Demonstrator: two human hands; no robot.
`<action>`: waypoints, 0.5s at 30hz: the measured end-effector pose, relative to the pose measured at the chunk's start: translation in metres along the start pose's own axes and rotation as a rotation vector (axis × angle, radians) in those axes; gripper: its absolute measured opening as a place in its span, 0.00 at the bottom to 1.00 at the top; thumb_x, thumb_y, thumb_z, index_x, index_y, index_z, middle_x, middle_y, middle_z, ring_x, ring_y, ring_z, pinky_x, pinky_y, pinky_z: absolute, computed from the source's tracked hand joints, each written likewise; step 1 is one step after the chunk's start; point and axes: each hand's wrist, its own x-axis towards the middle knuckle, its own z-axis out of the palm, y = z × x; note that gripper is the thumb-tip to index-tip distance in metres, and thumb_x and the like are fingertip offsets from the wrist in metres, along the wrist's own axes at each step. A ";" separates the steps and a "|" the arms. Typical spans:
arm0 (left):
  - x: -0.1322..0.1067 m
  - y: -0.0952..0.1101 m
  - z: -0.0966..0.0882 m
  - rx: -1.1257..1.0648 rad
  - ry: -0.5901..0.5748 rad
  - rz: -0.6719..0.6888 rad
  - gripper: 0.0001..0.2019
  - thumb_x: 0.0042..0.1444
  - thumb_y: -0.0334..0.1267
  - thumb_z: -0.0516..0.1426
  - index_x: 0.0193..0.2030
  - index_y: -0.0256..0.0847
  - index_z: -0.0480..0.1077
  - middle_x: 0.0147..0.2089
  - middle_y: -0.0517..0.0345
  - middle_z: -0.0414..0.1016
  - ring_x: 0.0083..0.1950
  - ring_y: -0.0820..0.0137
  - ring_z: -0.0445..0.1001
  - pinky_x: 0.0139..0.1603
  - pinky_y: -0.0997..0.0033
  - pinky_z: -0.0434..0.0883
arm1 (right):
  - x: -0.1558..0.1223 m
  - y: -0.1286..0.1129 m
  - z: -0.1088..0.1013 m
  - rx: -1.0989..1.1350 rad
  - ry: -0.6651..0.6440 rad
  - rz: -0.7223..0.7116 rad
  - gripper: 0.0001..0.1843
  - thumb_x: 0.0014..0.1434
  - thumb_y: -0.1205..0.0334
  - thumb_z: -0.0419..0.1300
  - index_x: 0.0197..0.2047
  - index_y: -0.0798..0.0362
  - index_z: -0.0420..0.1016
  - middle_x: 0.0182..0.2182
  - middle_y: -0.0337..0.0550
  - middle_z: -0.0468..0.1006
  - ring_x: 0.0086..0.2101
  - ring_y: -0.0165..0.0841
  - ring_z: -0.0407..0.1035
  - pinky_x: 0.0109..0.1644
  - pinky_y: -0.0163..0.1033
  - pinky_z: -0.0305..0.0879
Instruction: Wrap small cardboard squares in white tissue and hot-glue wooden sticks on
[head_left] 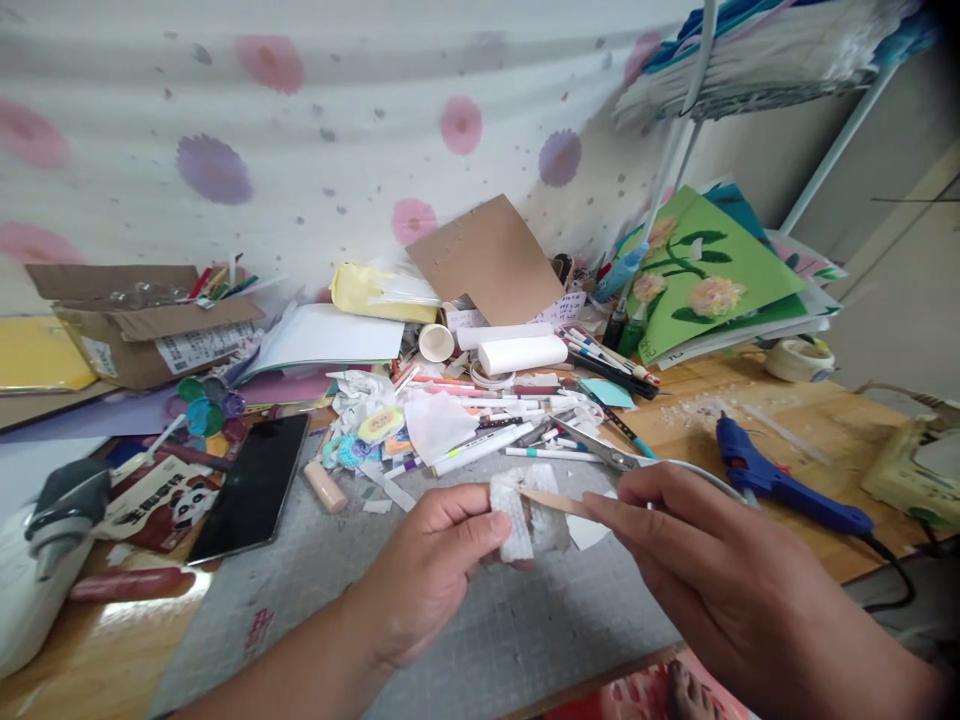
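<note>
One white strip [516,530] on my feed, left hand [427,565] has fingers clamped on it, right hand [697,545] pinches a wooden stick [559,500] up by it, blue glue gun [784,477] chilling farther right.

Bare left hand [433,556], bare left forearm [319,645], bare right hand [712,560]

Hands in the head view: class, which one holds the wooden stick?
The right hand grips the wooden stick; the left hand instead holds a small white textured piece.
</note>
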 end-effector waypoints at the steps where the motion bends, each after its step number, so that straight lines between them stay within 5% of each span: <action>1: 0.000 0.000 0.001 -0.003 0.026 -0.006 0.09 0.55 0.36 0.57 0.30 0.37 0.77 0.28 0.57 0.73 0.32 0.72 0.66 0.35 0.73 0.65 | 0.002 0.000 -0.002 0.034 0.006 0.011 0.22 0.61 0.75 0.49 0.56 0.48 0.65 0.42 0.46 0.68 0.36 0.31 0.70 0.37 0.37 0.71; 8: 0.003 -0.002 -0.003 0.159 0.090 -0.025 0.10 0.54 0.36 0.56 0.25 0.36 0.74 0.25 0.58 0.69 0.30 0.71 0.65 0.33 0.71 0.66 | 0.008 -0.003 -0.001 0.105 0.106 0.003 0.18 0.62 0.74 0.50 0.52 0.47 0.68 0.39 0.43 0.69 0.36 0.29 0.70 0.37 0.31 0.69; 15: 0.001 -0.004 -0.004 0.267 0.104 0.028 0.12 0.55 0.36 0.54 0.23 0.37 0.70 0.23 0.60 0.66 0.28 0.72 0.63 0.31 0.72 0.62 | 0.001 -0.005 0.014 -0.102 -0.033 -0.021 0.28 0.60 0.77 0.45 0.62 0.51 0.57 0.43 0.50 0.67 0.35 0.35 0.69 0.37 0.40 0.70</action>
